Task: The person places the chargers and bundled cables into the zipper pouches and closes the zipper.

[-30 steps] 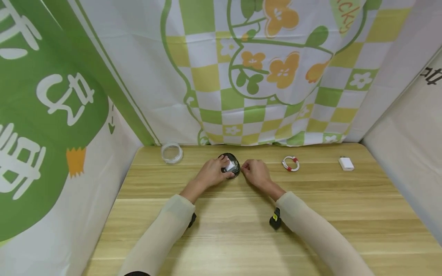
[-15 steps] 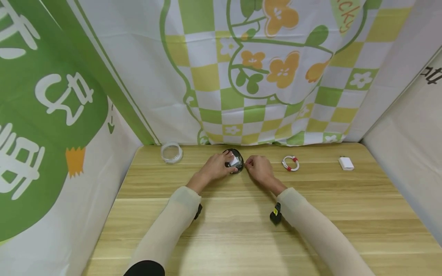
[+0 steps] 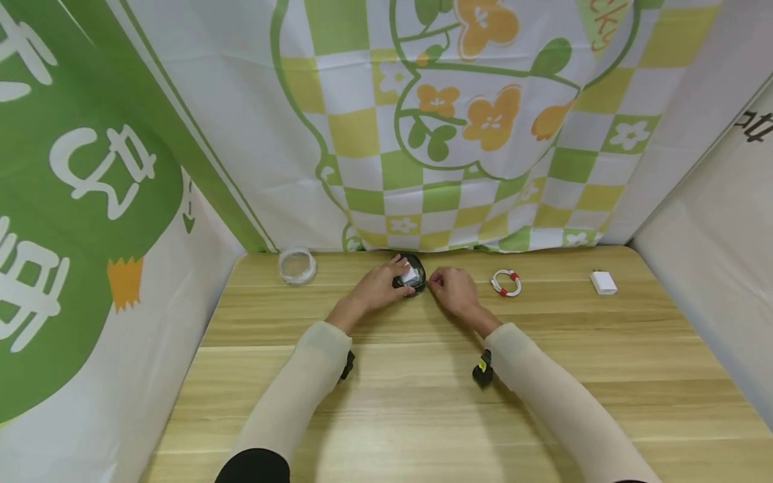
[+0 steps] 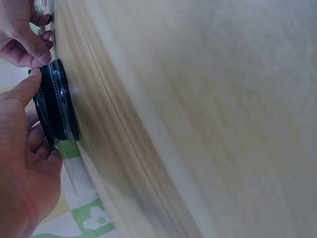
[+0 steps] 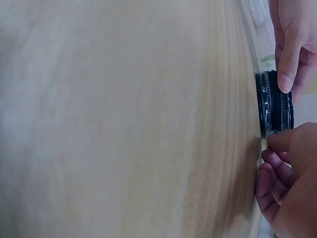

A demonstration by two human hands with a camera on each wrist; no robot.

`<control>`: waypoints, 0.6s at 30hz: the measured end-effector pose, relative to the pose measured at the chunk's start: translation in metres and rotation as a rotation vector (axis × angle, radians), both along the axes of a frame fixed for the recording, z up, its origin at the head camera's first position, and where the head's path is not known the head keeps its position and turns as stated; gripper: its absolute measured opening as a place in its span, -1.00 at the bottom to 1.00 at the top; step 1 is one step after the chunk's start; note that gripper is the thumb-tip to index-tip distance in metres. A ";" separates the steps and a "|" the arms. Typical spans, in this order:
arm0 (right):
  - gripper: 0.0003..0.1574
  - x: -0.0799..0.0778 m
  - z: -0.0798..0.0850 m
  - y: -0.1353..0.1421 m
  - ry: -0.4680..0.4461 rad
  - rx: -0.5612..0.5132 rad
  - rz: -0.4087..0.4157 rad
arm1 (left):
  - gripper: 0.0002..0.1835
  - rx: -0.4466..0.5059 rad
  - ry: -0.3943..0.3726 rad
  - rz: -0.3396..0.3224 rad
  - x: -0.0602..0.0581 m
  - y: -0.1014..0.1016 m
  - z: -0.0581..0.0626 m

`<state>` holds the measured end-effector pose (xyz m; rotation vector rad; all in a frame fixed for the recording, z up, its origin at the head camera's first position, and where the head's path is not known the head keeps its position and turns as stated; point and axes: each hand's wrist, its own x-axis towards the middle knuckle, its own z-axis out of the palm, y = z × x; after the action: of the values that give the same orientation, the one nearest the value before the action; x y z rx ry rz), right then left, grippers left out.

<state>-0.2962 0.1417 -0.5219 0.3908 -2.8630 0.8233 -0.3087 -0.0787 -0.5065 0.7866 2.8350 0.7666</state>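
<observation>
You have both hands on the round black zippered case [image 3: 415, 277], which rests near the back edge of the bench [image 3: 410, 402]: your left hand [image 3: 377, 285] grips it with fingers over its top and thumb on the near side, while your right hand [image 3: 451, 288] pinches at its right edge, the exact bit between your fingertips hidden. To your right lie a coiled white cable [image 3: 494, 285] with red ties and, farther off, a white charger plug [image 3: 604, 282]; to your left sits a clear, whitish ring-shaped item [image 3: 296, 280].
</observation>
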 end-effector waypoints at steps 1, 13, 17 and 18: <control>-0.88 0.000 0.001 0.000 -0.007 -0.003 0.006 | -0.25 -0.002 0.004 -0.003 0.000 0.000 0.000; -0.76 0.001 0.006 0.015 0.018 -0.038 0.104 | -0.18 -0.015 0.083 0.013 0.006 -0.018 0.005; -0.69 0.003 0.010 0.021 0.034 -0.046 0.130 | -0.21 -0.023 0.146 0.039 0.008 -0.033 0.008; -0.68 0.003 0.012 0.023 0.036 -0.041 0.133 | -0.22 -0.027 0.165 0.044 0.008 -0.037 0.009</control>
<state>-0.2928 0.1649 -0.5104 0.5898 -2.8065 0.8851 -0.3002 -0.1162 -0.4972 0.8221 3.0106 0.6973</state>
